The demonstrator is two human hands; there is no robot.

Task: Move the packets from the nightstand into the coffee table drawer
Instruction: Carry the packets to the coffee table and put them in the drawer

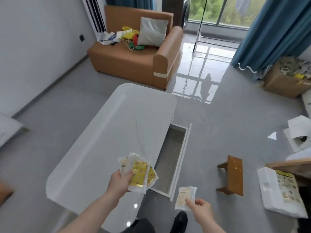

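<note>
My left hand (pixel 120 181) grips a fanned bunch of packets (pixel 140 174), clear plastic with yellow patterned contents, above the near right corner of the white coffee table (pixel 107 140). Just right of that bunch the table's drawer (pixel 170 158) stands pulled open, its grey bottom bare. My right hand (pixel 200 207) pinches a single pale packet (pixel 185 198) by its lower edge, held over the floor near the drawer's front corner. The nightstand is not in view.
A small wooden stool (pixel 233 174) stands on the floor right of the drawer. A brown sofa (pixel 134 61) with a grey cushion and clutter is beyond the table. A cardboard box (pixel 284 79) and white wrapping (pixel 279 192) lie at the right. My black shoe (pixel 180 221) is near the table.
</note>
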